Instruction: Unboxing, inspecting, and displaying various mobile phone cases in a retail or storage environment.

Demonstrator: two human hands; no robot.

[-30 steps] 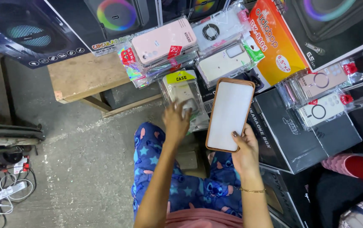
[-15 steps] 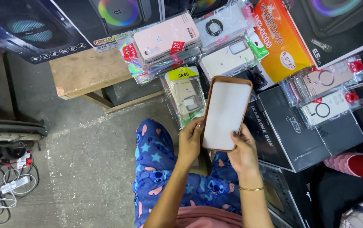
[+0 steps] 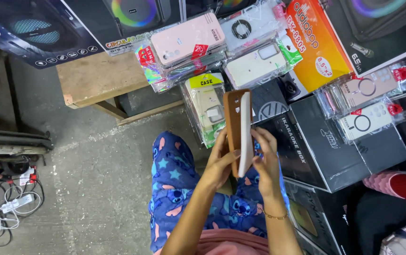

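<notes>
Left hand (image 3: pixel 219 163): closed on the lower left edge of the brown phone case (image 3: pixel 232 123), fingers wrapped round its back.
Right hand (image 3: pixel 265 158): fingertips pinched on the white insert (image 3: pixel 245 132) seated in that case.
Brown phone case: held upright and edge-on above the lap, just in front of the packaged cases (image 3: pixel 206 106).
Handling advice: judged from the grip, keep the left hand steady as the clamp and let the right work the insert along its edge, not its middle.
Wooden bench (image 3: pixel 96 78): far left, well apart.
Black boxes (image 3: pixel 326 151): right of both hands.
Orange box (image 3: pixel 319 42): upper right, behind.
</notes>
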